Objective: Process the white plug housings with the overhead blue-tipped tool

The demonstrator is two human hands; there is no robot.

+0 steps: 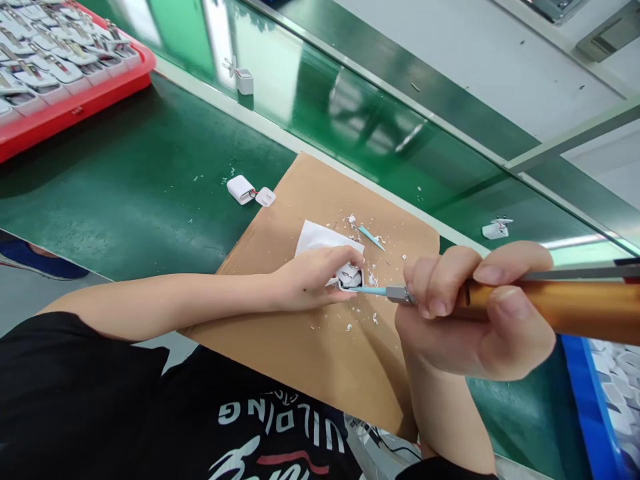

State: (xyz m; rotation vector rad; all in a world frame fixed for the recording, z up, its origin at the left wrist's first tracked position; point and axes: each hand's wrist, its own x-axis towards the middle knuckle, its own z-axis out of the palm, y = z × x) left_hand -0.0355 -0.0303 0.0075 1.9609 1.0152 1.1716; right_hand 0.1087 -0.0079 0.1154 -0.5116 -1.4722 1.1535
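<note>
My left hand [317, 273] is closed around a small white plastic housing [361, 283], held low over the cardboard with its open end to the right. White scraps or pieces show inside it. My right hand [475, 313] grips a thick orange-bodied tool [585, 307] with a metal collar [399, 295]. From the collar a flat pale-blue tip [373, 291] reaches to the housing's open edge; how far it goes in is hard to see. A white sheet [325, 237] lies under my left hand. Beyond the housing rest a loose blue pointed piece [371, 237] and white shavings [352, 219].
Brown cardboard [280, 220] covers part of the green bench [125, 173]. A white case with a wired lid [241, 190] lies left of it. A red tray [75, 113] of white parts stands far left, a blue bin [590, 407] at right. A reflective green panel [310, 87] borders the back.
</note>
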